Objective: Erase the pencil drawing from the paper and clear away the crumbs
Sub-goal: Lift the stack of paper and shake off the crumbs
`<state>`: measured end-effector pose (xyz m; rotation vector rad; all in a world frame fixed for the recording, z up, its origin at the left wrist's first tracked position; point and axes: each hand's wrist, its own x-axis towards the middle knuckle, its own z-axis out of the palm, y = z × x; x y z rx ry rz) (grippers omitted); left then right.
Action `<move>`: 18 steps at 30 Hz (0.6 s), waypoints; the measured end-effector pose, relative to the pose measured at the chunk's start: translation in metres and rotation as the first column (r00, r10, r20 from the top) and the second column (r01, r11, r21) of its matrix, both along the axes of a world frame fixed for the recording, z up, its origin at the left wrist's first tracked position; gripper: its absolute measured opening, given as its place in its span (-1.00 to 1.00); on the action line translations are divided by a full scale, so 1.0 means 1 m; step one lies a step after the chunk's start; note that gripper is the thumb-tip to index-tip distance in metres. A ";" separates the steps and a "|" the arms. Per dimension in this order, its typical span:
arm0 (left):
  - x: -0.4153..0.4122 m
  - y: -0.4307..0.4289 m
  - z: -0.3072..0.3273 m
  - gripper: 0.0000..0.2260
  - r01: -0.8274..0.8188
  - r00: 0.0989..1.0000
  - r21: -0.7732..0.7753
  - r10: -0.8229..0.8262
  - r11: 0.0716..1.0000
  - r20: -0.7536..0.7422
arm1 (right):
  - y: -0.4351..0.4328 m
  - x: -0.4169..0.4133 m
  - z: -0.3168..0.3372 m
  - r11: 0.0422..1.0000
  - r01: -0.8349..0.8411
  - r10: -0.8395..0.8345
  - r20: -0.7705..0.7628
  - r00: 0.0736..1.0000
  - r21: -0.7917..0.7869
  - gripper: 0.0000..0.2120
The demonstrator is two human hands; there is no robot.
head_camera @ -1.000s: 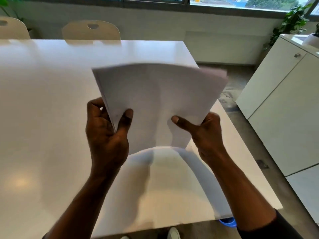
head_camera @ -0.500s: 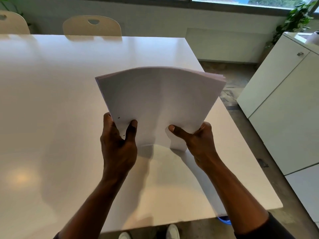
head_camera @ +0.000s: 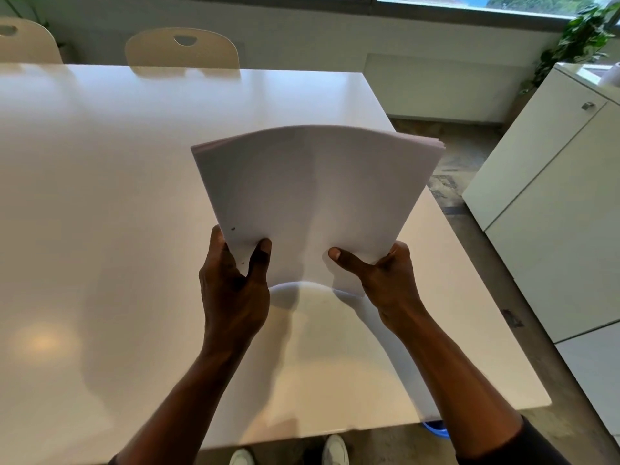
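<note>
Thumbs closer together than a second ago, left hand [head_camera: 235,290] and right hand [head_camera: 389,280] each pinching near edge of paper [head_camera: 318,193], sheets bowed, raised above table [head_camera: 100,196]

Bright daylight from the window [head_camera: 469,3], glare on the table [head_camera: 100,196] (soft shadows beneath), wide-angle bending at edges

L arm [head_camera: 181,397] & R arm [head_camera: 469,391] reach fwd, angling inward. L hand [head_camera: 235,283] pinches paper stack [head_camera: 318,189] at near-left corner, thumb on top, fingers behind. R hand [head_camera: 385,280] pinches near-right corner, thumb flat, pointing inward.
</note>
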<state>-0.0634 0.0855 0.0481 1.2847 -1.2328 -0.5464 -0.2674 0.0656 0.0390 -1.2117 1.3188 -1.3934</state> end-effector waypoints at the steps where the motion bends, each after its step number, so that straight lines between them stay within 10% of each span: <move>1: 0.001 -0.001 0.001 -0.62 -0.018 1.000 -0.008 0.018 1.000 0.017 | 0.000 0.000 0.001 1.000 -0.004 0.004 -0.020 1.000 -0.022 -0.70; 18: 0.000 0.003 0.002 -0.59 -0.004 0.998 0.101 0.011 0.995 -0.068 | 0.001 0.004 -0.009 0.998 -0.035 0.035 -0.007 0.999 0.053 -0.73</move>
